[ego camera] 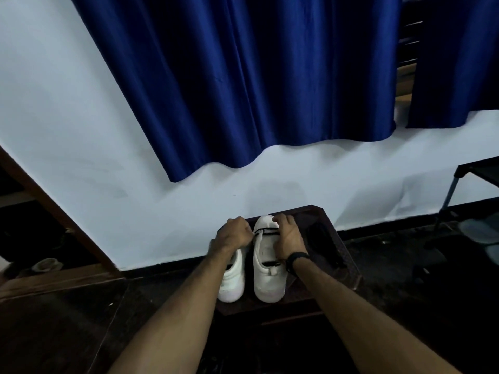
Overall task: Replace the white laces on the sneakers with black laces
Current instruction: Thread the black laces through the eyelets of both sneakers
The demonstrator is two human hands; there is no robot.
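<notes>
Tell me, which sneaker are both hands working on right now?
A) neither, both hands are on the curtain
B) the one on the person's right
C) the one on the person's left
B: the left hand and right hand meet at the far end of the right sneaker, where a black lace crosses it; the left sneaker lies beside it, under the left forearm.

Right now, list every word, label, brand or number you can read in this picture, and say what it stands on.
None can be read.
White right sneaker: no legible brand or mark; a black lace crosses it.
White left sneaker: plain, nothing legible.
Black wristband on the right wrist: no visible text.
Blue satin curtain: unprinted.
</notes>
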